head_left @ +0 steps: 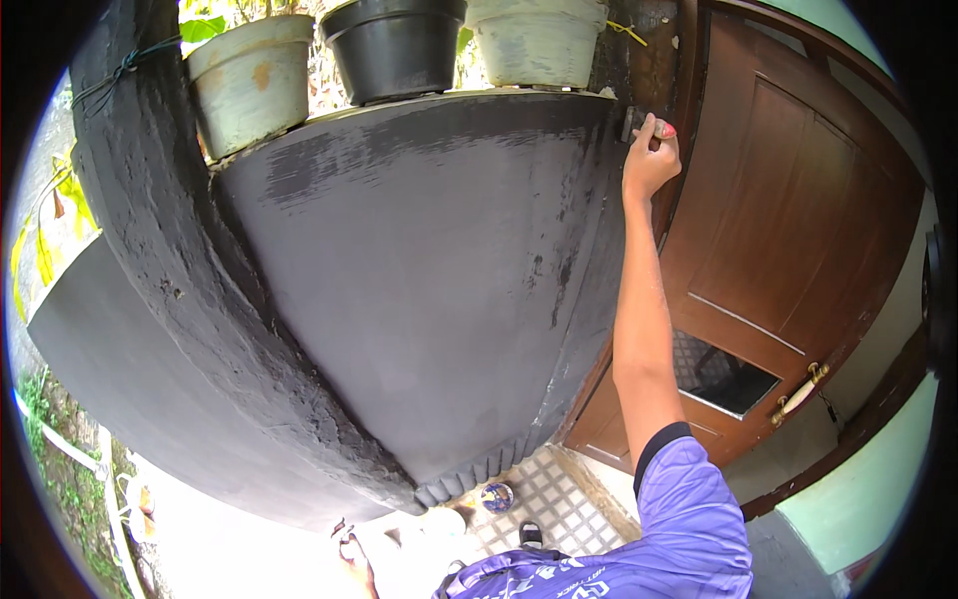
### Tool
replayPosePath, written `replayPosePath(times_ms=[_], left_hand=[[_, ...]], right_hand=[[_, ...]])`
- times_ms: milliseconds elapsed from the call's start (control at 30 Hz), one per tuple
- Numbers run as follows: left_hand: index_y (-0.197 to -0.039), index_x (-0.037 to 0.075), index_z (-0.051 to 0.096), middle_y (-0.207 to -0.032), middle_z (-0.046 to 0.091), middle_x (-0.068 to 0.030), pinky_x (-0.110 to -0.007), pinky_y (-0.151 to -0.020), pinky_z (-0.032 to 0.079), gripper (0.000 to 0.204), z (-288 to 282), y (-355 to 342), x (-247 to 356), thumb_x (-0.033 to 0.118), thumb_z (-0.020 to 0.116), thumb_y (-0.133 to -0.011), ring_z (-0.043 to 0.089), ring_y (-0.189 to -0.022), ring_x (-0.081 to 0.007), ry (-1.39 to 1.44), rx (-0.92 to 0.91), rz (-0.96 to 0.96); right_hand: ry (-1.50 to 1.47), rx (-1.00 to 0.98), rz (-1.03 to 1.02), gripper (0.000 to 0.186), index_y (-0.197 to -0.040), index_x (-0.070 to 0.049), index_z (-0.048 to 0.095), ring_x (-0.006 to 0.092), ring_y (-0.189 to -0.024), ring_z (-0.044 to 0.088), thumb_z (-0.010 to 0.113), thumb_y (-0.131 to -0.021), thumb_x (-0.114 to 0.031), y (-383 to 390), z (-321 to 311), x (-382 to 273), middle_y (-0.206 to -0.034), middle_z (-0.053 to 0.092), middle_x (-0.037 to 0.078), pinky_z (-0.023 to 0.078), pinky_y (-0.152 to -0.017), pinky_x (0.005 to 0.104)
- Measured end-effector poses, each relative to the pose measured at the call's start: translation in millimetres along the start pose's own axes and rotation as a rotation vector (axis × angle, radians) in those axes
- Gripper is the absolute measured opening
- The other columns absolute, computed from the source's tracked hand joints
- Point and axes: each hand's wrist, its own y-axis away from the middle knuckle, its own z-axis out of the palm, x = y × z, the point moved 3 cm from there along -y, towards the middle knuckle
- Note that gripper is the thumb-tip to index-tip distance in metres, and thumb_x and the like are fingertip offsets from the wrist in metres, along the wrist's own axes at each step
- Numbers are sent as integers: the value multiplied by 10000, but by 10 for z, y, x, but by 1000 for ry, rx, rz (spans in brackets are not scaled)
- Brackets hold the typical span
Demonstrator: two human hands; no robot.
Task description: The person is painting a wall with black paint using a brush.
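Note:
My right arm reaches up to the top right corner of a dark grey wall (pixel 399 280). My right hand (pixel 654 160) is closed round a paintbrush (pixel 670 131), whose red handle end shows between the fingers. Its bristle end points at the narrow strip between wall and door frame; whether it touches cannot be made out. Fresh black streaks run along the wall's upper edge and down its right side. Low at the left, my left hand (pixel 356 559) hangs with fingers loosely bent and apart, dark marks on them, holding nothing visible.
On the wall's top ledge stand a black pot (pixel 394 50) and two whitish pots (pixel 249 85). A rough dark pillar (pixel 180 240) rises at left. A brown wooden door (pixel 778 200) is at right. Near my feet, a small paint-stained can (pixel 496 497) sits on the tiled floor (pixel 559 499).

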Motion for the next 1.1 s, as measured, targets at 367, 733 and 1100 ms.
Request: replayPosePath(times_ms=[367,733,1100], left_hand=[[-1165,41,646,-1239,628,-129,-338,-819,492,240,763,24,387,117,613,-940,599,-1104,-270,26,-106,-5],[-1280,70,591,-1187,635,-130,-368,-844,495,323,1676,96,817,155,571,-969,611,-1030,-258,143,-183,-34],[-1418,112,496,-1225,639,-155,-400,-866,486,462,1761,164,1055,315,531,-1005,620,-1069,-273,44,-280,-226]], right_hand=[[-584,-454,-85,154,-921,-24,682,188,-714,664,744,-781,-2,723,-409,-1313,-882,665,99,542,-620,297],[-237,-157,-208,221,-1015,-8,671,263,-820,688,739,-806,6,51,-497,260,-960,686,145,564,-706,334],[-766,-421,-419,271,-933,10,646,211,-754,686,789,-752,-134,1106,-700,-576,-866,656,97,601,-590,275]])
